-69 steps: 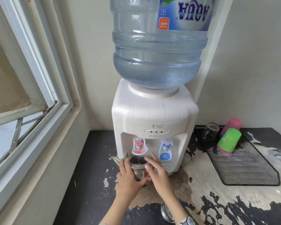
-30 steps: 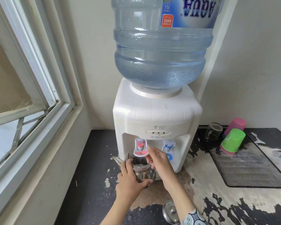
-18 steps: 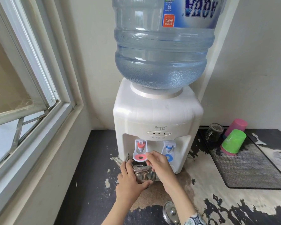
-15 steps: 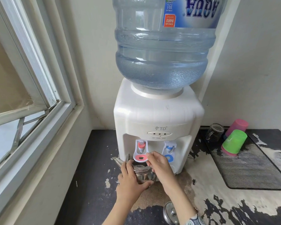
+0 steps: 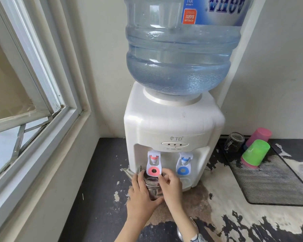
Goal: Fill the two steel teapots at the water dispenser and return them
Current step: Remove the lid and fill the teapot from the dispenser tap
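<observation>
Head view, at the water dispenser (image 5: 173, 123). My left hand (image 5: 141, 194) wraps the near-left side of the steel teapot (image 5: 153, 187), fingers (image 5: 136, 179) curled closed around its body, thumb along its lower front. The teapot stands lidless on the worktop (image 5: 101, 198), directly below the red tap (image 5: 154, 163), the left of the 2 taps; its spout (image 5: 127, 172) points left, past my knuckles. Its open mouth sits just under the red lever disc. My right hand (image 5: 171, 186) reaches to that lever from the right, fingertips (image 5: 162, 177) pinched closed on the disc's lower right edge and touching it. I cannot tell whether water is running. The blue tap (image 5: 183, 164) to the right is untouched. An inverted water bottle (image 5: 178, 49), partly full, sits in the dispenser's top collar. Near the bottom edge, a round steel lid (image 5: 179, 232) lies on the worktop, mostly hidden behind my right forearm, which has a watch (image 5: 197, 239) at the wrist. To the right of the dispenser, a dark mesh mat (image 5: 273, 186) carries 3 tumblers at its far end: 1 clear glass (image 5: 233, 142), 1 pink cup (image 5: 260, 135) and 1 green cup (image 5: 255, 152), the coloured 2 tilted on their sides, the green nearer me. The worktop's dark coating is peeled away in pale patches. A window frame (image 5: 42, 95) fills the left side. Only 1 teapot is visible.
</observation>
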Demonstrator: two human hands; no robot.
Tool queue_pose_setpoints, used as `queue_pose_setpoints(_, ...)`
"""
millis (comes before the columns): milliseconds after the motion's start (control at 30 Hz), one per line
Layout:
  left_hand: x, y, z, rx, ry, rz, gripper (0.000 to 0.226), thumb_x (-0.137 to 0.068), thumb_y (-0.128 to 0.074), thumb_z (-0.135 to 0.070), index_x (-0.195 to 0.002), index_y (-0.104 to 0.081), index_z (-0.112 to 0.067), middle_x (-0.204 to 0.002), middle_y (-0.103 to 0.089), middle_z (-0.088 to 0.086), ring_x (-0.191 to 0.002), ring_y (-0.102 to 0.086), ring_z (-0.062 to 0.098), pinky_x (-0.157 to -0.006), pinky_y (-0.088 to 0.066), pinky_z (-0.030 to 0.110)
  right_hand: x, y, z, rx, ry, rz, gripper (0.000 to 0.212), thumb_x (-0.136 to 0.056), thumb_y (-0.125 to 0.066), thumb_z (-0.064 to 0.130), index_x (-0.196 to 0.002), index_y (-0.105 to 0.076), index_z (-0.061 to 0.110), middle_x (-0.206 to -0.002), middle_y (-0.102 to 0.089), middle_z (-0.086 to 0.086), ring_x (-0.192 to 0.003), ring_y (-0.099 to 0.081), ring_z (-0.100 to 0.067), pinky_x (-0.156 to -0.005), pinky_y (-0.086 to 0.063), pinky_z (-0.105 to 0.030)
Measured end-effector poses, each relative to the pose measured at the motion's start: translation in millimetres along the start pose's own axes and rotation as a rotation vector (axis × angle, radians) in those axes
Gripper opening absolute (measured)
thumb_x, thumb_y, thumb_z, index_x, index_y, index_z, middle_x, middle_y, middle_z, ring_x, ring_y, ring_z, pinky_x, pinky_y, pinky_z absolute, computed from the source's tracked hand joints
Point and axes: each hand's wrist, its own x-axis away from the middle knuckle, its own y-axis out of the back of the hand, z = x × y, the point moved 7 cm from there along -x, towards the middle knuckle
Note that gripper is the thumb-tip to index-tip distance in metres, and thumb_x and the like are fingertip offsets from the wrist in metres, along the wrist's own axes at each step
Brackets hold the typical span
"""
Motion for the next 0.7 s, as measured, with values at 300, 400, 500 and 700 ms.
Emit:
queue_pose_setpoints(300,-0.1,-1.9,4.9,0.028,-0.043,-0.051,0.108,-0.064,-0.066,-0.063,-0.146,-0.006,-0.025,-0.153,-0.011,-0.002,-0.135,-0.029,0.026,-0.099,-0.041,0.040,18.8,3.9,-40.4,-0.102,-0.324,-0.171,0.051,-0.076,-0.073,0.025,-0.108,-0.037,0.011,-0.106,-0.038,-0.003,-0.096,-0.044,-0.021,-0.078,-0.037,-0.027)
queue_pose_setpoints(400,1.0,-4.2,8.8,0.042,-0.063,-0.068,0.110,-0.062,-0.068,-0.063,-0.146,-0.008,-0.023,-0.153,-0.012,-0.001,-0.136,-0.029,0.027,-0.098,-0.041,0.039,24.5,-11.5,-56.2,-0.197,-0.503,0.100,0.064,-0.081,-0.065,0.039,-0.129,-0.028,0.017,-0.120,-0.039,0.000,-0.101,-0.050,-0.018,-0.080,-0.044,-0.028)
queue_pose_setpoints(500,5.5,-7.0,13.6,0.051,-0.083,-0.080,0.111,-0.061,-0.070,-0.061,-0.146,-0.011,-0.022,-0.154,-0.013,0.000,-0.137,-0.029,0.026,-0.097,-0.042,0.038,31.8,-23.0,-61.8,-0.389,-0.519,0.236,0.059,-0.088,-0.058,0.029,-0.136,-0.024,0.026,-0.123,-0.054,-0.005,-0.104,-0.062,-0.019,-0.072,-0.053,-0.019)
queue_pose_setpoints(700,22.9,-11.6,25.6,0.115,-0.100,-0.102,0.117,-0.055,-0.080,-0.054,-0.145,-0.016,-0.016,-0.154,-0.017,0.004,-0.141,-0.025,0.024,-0.101,-0.044,0.041,52.1,-21.9,-72.5,-0.402,-0.502,0.271,0.067,-0.086,-0.058,0.018,-0.143,-0.023,0.028,-0.132,-0.050,-0.005,-0.119,-0.051,-0.021,-0.107,-0.038,-0.049)
